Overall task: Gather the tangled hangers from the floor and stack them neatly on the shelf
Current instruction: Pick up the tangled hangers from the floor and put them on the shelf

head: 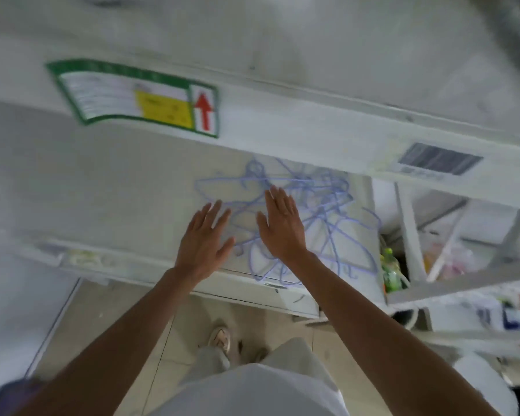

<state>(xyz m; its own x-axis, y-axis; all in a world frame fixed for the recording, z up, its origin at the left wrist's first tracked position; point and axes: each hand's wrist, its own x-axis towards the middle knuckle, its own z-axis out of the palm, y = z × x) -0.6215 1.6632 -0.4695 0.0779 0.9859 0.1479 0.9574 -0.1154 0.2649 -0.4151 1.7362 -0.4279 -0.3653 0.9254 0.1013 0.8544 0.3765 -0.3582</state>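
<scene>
The purple wire hangers (306, 217) lie in a loose tangle on the pale grey shelf (87, 181), bunched toward its right end, with the pile running from the shelf's front lip back under the white beam (297, 127) of the tier above. No single long axis shows: the hooks and shoulders point every way, one loop hanging past the right edge near a white upright post (410, 232) and the lowest loops reaching the front lip. To the left of the pile the shelf surface is bare and wide; overhead the beam, which carries a green-bordered label (132, 97) with a red arrow and a barcode sticker (439, 159), limits the headroom. The left hand (204, 238) hovers flat at the pile's left fringe, fingers straight and spread, holding nothing. The right hand (281, 220) lies flat over the middle of the tangle, fingers straight and close together; whether it presses the wires cannot be told through the blur. Right of the shelf stands a green bottle (391, 271). Below, tiled floor (108, 319) and a shoe (221, 337).
</scene>
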